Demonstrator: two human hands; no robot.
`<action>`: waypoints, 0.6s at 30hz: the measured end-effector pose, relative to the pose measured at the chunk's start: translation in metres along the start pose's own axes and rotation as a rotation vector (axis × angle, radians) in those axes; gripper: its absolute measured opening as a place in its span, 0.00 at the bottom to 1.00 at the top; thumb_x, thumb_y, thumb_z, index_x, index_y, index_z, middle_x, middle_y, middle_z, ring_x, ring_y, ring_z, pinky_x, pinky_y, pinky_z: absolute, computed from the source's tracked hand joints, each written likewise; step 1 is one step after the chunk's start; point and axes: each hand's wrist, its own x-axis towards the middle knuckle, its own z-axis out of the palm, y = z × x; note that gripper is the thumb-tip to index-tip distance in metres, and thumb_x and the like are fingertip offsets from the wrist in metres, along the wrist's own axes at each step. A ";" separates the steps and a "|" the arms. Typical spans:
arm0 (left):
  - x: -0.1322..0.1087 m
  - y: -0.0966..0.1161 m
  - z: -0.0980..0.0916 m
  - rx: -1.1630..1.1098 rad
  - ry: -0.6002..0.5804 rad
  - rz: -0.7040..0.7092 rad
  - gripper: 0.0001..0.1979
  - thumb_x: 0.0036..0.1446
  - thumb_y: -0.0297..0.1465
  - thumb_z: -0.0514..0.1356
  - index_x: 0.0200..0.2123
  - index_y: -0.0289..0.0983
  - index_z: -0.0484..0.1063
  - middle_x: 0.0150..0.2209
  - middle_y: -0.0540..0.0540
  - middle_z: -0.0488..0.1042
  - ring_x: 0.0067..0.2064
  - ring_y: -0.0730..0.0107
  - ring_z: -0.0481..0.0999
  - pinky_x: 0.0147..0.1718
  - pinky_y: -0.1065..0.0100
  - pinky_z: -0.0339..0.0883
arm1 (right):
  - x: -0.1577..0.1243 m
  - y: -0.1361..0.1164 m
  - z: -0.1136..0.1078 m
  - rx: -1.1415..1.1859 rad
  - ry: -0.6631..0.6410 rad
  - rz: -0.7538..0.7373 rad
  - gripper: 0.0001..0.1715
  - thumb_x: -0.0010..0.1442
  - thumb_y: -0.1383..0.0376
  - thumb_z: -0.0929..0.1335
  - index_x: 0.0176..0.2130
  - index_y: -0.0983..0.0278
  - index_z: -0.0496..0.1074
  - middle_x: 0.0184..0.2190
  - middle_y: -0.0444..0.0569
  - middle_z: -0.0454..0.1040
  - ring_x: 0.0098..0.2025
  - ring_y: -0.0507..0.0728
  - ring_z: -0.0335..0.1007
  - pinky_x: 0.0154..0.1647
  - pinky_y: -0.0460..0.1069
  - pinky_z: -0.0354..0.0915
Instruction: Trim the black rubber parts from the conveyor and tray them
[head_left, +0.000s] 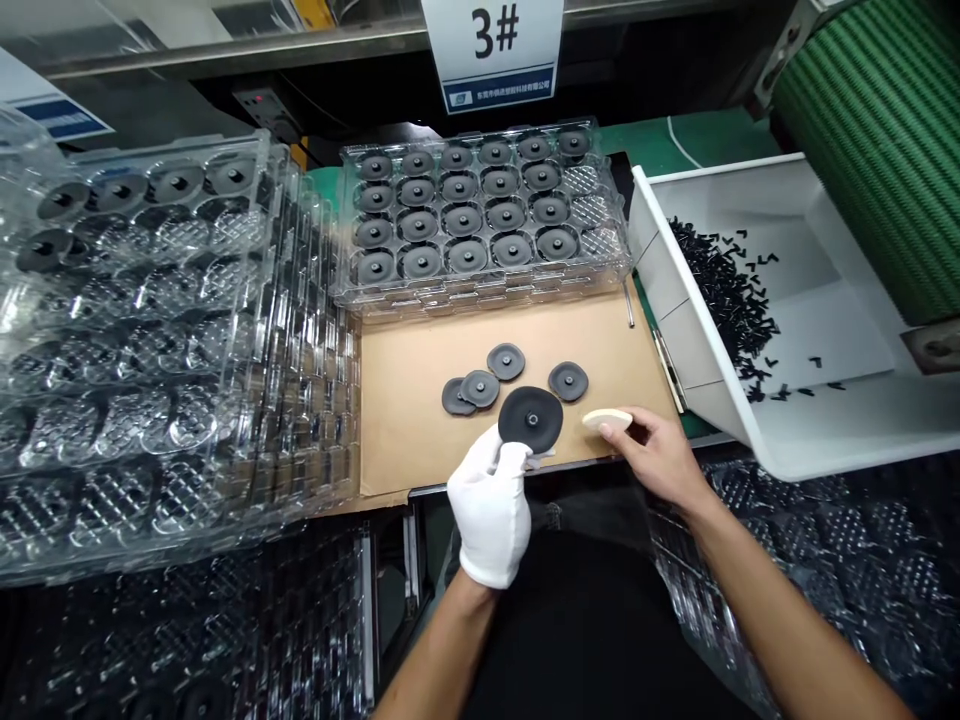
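Head view: cardboard sheet [405, 420] (factory bench [675, 140]) beside stacked plastic trays [150, 330]

"3#" on white hanging sign [492, 56]

The counter [645, 135] is covered w/ a brown cardboard sheet [397, 420]; 4 dark discs [506, 361] are laid on it nr the front edge, 2 overlapped. A clear tray [480, 300] filled w/ dark discs is set along the sheet's back edge, stacked clear trays [300, 400] are piled at the L edge, and a tilted white bin [660, 340] is placed at the R edge.
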 end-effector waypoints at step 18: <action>-0.013 0.005 0.005 -0.024 -0.091 0.055 0.05 0.61 0.32 0.66 0.40 0.40 0.82 0.37 0.53 0.82 0.38 0.70 0.78 0.41 0.73 0.71 | -0.015 -0.099 0.002 0.923 -0.387 -0.225 0.25 0.64 0.64 0.75 0.59 0.54 0.74 0.57 0.48 0.78 0.58 0.56 0.74 0.63 0.53 0.69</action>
